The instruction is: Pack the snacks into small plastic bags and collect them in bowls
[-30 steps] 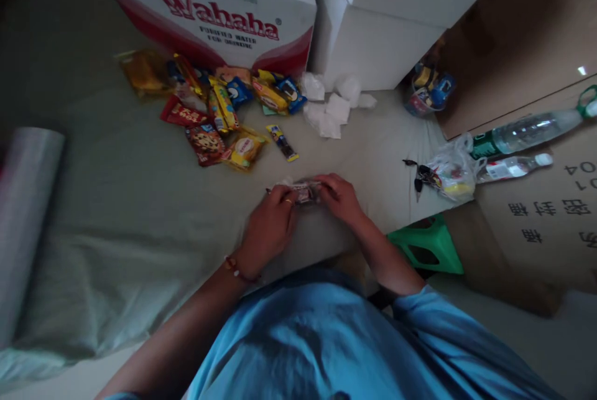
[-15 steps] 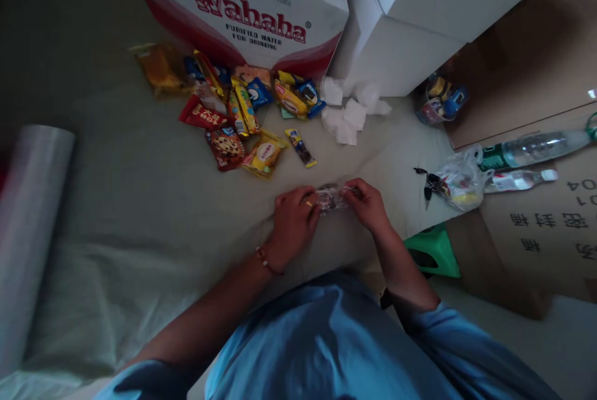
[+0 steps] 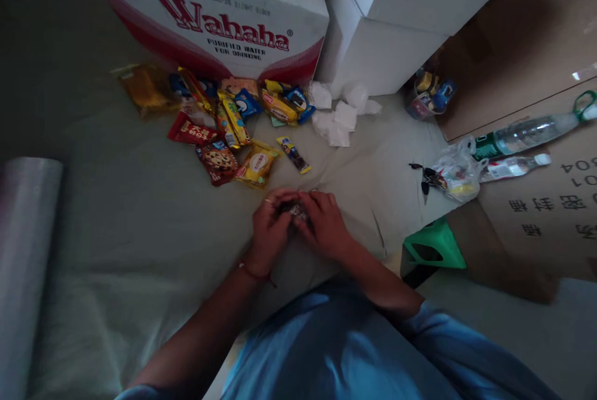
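Note:
Close together over the cloth, both hands are closed around a small dark thing in clear, crinkly plastic wrap [image 3: 297, 209]; what is inside the wrap I cannot make out. My left hand [image 3: 271, 224], with a ring and a bracelet, grips its left side. From the right, my right hand [image 3: 326, 223] covers much of it with curled fingers. Just beyond them lie a yellow snack packet [image 3: 257, 165], a small yellow-and-dark snack bar [image 3: 293, 154] and a brown cookie packet [image 3: 217, 163].
More snack packets [image 3: 233, 119] lie before the Wahaha carton [image 3: 224, 27]. Crumpled white tissues [image 3: 342, 119] sit beside it. At right are a plastic cup of snacks [image 3: 428, 98], bottles [image 3: 527, 134], keys [image 3: 426, 179] and a green stool [image 3: 436, 244]. A plastic roll [image 3: 30, 263] lies left.
My right hand has moved left toward my left hand. The wrapped thing, stretched between them before, is now gathered and mostly covered by the fingers. The camera view has shifted slightly.

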`<state>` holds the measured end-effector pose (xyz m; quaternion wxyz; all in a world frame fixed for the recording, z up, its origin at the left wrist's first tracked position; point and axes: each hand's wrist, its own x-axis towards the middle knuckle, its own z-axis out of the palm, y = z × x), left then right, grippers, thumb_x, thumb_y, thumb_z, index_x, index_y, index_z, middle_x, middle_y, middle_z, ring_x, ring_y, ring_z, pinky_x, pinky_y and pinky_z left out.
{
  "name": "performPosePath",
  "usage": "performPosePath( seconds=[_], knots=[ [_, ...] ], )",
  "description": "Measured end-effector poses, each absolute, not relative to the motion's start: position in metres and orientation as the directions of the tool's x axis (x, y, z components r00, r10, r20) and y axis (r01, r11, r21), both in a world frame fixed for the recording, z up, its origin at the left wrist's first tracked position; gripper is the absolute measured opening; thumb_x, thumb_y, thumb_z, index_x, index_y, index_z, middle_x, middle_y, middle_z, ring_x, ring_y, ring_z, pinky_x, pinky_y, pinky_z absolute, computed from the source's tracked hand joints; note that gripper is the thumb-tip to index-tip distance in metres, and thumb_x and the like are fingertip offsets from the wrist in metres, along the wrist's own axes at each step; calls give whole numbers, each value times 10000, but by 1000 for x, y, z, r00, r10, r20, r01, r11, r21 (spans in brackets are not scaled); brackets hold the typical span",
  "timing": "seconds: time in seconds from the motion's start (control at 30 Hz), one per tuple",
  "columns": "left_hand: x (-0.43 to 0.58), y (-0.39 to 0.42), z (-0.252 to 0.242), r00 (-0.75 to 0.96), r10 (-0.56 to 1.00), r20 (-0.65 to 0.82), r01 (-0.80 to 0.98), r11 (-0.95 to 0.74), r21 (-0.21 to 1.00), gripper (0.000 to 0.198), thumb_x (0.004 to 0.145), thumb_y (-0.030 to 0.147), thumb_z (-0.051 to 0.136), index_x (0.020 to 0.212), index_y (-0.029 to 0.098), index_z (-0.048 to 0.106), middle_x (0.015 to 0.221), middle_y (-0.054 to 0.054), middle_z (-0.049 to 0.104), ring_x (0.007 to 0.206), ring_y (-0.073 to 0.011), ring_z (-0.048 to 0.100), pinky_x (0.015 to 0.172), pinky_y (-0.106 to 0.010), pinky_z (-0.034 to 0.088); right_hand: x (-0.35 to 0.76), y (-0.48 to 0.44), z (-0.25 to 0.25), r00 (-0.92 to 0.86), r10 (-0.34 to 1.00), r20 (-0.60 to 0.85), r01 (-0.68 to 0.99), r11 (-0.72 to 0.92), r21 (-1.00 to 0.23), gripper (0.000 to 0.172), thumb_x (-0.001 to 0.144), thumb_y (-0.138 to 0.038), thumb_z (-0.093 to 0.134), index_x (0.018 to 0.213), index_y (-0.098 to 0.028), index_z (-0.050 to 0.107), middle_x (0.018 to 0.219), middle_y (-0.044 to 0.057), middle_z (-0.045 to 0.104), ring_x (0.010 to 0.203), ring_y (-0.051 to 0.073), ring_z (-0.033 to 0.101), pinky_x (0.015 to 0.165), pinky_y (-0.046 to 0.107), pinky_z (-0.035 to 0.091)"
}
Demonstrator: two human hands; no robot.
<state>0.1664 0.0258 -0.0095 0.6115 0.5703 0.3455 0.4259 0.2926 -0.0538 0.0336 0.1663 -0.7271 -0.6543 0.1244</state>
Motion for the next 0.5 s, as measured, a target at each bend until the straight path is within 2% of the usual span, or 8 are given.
performPosePath(
  seconds=[0.07,0.1,0.2,0.3,0.4,0.5],
  knots=[
    [168,31,-9,272,962,-35,-327,127,936,425,671,101,581,1067,255,601,938,3,704,928,-173,693,913,-341,562,282,-58,32,98,995,1,951,-94,-296,689,936,-529,663,1523,-205,503,1428,192,526,1253,355,476,1043,527,458],
    [169,33,-9,229,971,-65,-389,152,909,420,653,97,607,1042,254,585,928,13,682,914,-159,684,905,-321,563,277,-59,31,102,995,-14,962,-102,-253,710,915,-552,687,1517,-220,511,1445,192,508,1260,366,465,1029,532,462],
    [171,37,-5,221,970,-102,-422,190,887,346,659,126,694,970,239,592,935,13,647,899,-137,657,879,-280,554,268,-54,32,139,989,-47,971,-146,-191,598,935,-514,681,1464,-262,565,1410,176,528,1221,352,483,980,510,483],
    [168,40,-2,300,947,-113,-398,232,888,238,727,225,731,936,227,618,891,-4,648,884,-153,648,853,-286,549,270,-47,42,152,987,-54,966,-160,-205,417,996,-413,604,1389,-274,628,1348,163,574,1168,336,506,952,505,494],
    [162,44,-1,339,933,-121,-394,257,882,219,796,313,730,985,238,649,948,-21,660,918,-162,648,842,-284,549,286,-47,60,190,982,-4,926,-181,-331,347,1019,-308,550,1339,-226,658,1324,174,609,1189,326,521,1008,514,482],
    [160,45,-2,433,899,-60,-276,195,941,361,842,432,746,1151,258,674,1232,-55,657,1132,-197,635,992,-335,534,310,-52,73,294,955,39,753,-207,-625,349,1033,-285,511,1352,-205,626,1287,143,661,1178,269,587,1052,458,489]
  ],
)
